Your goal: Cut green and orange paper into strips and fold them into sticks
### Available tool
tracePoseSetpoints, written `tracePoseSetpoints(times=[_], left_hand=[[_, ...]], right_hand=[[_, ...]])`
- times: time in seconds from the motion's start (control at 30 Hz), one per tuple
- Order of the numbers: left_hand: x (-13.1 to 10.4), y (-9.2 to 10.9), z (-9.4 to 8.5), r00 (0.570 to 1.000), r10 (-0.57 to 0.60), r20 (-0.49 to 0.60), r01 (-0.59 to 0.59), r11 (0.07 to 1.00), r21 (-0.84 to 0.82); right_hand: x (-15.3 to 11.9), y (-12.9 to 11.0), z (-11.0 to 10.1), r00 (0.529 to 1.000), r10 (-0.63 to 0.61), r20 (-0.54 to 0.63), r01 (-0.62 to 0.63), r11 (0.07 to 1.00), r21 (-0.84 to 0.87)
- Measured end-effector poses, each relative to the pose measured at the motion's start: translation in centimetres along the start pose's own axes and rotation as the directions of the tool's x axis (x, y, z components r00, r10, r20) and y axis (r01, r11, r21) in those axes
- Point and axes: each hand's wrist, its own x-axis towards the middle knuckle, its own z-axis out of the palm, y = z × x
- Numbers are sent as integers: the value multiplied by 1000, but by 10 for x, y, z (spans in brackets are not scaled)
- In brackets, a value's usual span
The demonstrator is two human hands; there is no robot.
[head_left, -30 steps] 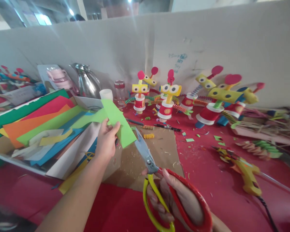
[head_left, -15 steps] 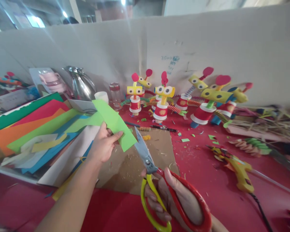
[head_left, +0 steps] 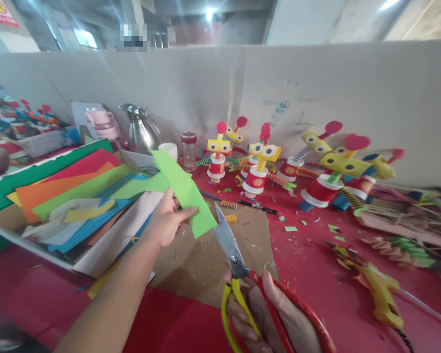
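Observation:
My left hand [head_left: 168,219] pinches a light green paper strip [head_left: 186,192] between thumb and fingers, above a brown cardboard sheet [head_left: 202,262]. My right hand [head_left: 275,314] is wrapped round the handles of a pair of scissors [head_left: 234,260], one handle yellow and one red. The blades look nearly closed and point up and left, their tip right beside the lower right corner of the green strip. Whether the tip touches the paper I cannot tell. Small coiled paper springs [head_left: 228,204] and a black pen [head_left: 257,206] lie behind the blades.
At left stands a box [head_left: 27,250] of coloured paper. Several paper-cup figures [head_left: 256,179] stand at the back, beside a glass jar [head_left: 188,149] and a steel jug [head_left: 141,130]. A yellow glue gun [head_left: 380,289] lies at right, with green scraps [head_left: 290,228] nearby.
The view has tilted up and turned left, so everything sits lower and further right. Both hands keep their holds, and the strip and scissors stay in nearly the same relation.

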Motion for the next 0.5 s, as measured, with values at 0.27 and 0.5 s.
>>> tracePoseSetpoints(times=[0.27, 0.5], left_hand=[[-1, 3, -6, 999, -9, 44, 7, 999, 42], [-7, -1, 4, 985, -60, 161, 50, 996, 68]], right_hand=[[1, 3, -2, 999, -10, 44, 8, 999, 33], [4, 2, -4, 998, 2, 70, -6, 998, 61]])
